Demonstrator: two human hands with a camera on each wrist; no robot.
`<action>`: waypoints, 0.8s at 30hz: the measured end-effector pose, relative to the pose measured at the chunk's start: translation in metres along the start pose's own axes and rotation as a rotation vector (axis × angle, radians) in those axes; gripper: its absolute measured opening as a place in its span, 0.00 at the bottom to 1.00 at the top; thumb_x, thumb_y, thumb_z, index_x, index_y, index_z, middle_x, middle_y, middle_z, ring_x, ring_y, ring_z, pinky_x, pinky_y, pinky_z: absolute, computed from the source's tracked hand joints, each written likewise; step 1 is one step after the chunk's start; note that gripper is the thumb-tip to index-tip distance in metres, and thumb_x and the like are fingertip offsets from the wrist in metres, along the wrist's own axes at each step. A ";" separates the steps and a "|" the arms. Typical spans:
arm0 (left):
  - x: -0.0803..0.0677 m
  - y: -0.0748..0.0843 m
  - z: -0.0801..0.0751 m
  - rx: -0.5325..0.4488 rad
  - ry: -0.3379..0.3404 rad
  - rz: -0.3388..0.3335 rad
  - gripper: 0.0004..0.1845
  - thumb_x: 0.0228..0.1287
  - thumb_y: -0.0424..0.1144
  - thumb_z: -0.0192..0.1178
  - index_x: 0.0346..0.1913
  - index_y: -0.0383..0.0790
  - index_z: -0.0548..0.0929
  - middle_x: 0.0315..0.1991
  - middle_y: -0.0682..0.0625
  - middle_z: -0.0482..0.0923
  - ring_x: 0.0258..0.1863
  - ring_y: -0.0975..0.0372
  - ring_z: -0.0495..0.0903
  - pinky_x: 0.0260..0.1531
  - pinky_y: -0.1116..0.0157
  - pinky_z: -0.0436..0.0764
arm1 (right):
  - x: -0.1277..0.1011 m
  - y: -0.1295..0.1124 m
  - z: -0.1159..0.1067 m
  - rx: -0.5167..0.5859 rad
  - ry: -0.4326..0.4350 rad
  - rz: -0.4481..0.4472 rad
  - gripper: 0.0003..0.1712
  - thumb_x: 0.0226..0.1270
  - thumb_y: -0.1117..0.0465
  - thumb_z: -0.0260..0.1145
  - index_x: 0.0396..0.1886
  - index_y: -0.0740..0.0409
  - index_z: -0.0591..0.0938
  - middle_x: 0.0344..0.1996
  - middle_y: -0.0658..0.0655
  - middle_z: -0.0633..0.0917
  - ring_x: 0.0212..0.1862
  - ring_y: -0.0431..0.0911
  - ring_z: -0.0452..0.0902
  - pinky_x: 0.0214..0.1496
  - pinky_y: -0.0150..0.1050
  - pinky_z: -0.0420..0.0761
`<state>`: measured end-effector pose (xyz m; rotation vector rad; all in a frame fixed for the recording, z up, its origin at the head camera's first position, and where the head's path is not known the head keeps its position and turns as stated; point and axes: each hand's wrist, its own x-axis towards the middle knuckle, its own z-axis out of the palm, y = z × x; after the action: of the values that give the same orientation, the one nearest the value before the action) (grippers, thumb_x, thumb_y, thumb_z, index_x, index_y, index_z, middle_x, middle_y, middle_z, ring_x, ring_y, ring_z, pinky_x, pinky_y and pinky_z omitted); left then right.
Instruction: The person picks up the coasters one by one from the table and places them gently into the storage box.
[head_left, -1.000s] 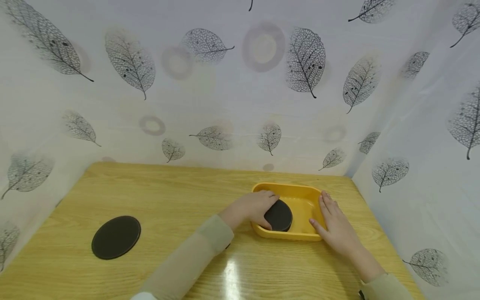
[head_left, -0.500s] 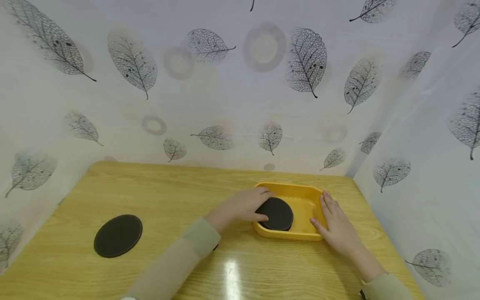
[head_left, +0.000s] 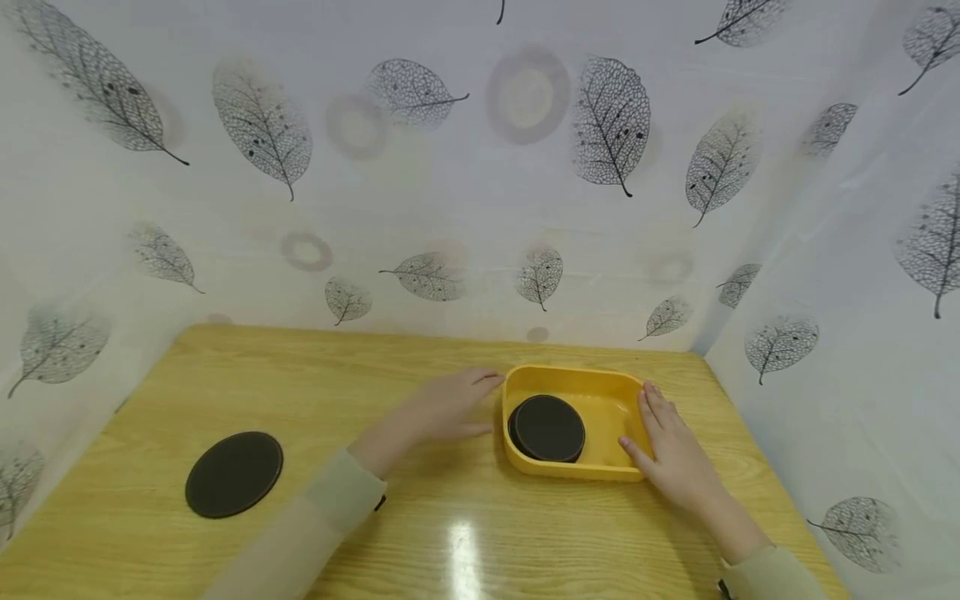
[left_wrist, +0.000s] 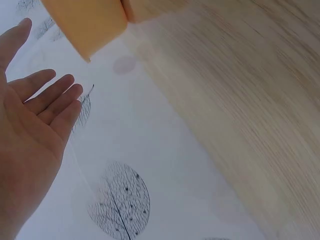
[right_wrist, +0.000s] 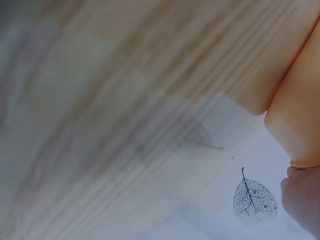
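Near edge of the worktop (head_left: 465,533): one dark round pad (head_left: 234,473) lies flat at your left, well apart from everything else.

Your right hand (head_left: 675,454) rests against the right wall of the yellow tray (head_left: 592,379), fingers straight and together, thumb on the near rim. Keep that steadying press light so the tray does not slide.

Your left hand (head_left: 442,408) hovers just left of the tray, grip spread and holding nothing; the left wrist view shows the open palm (left_wrist: 30,130).

A second dark disc (head_left: 547,428) sits flat in the tray's left half. My judgement: reach for the loose pad without brushing the rim.

Count: two discs, one tray, two hands.

Beyond: leaf-print curtain (head_left: 480,167).
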<state>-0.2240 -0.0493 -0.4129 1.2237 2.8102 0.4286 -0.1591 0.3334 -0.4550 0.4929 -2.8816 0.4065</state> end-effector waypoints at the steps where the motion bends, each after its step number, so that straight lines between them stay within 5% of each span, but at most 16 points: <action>1: -0.005 -0.002 -0.002 -0.003 0.001 -0.012 0.41 0.73 0.52 0.68 0.80 0.35 0.67 0.78 0.39 0.69 0.77 0.47 0.71 0.78 0.50 0.72 | 0.000 -0.001 0.000 0.002 -0.001 0.000 0.49 0.80 0.45 0.61 0.81 0.78 0.56 0.83 0.75 0.54 0.83 0.71 0.52 0.91 0.43 0.36; 15: -0.083 -0.045 -0.013 0.058 0.122 -0.097 0.37 0.70 0.45 0.71 0.75 0.27 0.72 0.72 0.34 0.75 0.71 0.43 0.77 0.72 0.45 0.77 | 0.000 -0.002 -0.001 0.000 0.000 0.002 0.49 0.80 0.45 0.61 0.81 0.78 0.57 0.83 0.76 0.54 0.83 0.71 0.52 0.90 0.39 0.33; 24: -0.128 -0.066 -0.022 0.020 0.144 -0.188 0.37 0.72 0.45 0.70 0.75 0.28 0.71 0.73 0.33 0.74 0.72 0.40 0.75 0.72 0.41 0.76 | 0.000 -0.003 -0.001 -0.005 0.001 0.004 0.49 0.80 0.45 0.61 0.81 0.79 0.56 0.82 0.77 0.55 0.83 0.71 0.52 0.89 0.34 0.30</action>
<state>-0.1867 -0.1901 -0.4178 0.9556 3.0212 0.4967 -0.1580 0.3314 -0.4531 0.4856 -2.8829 0.3995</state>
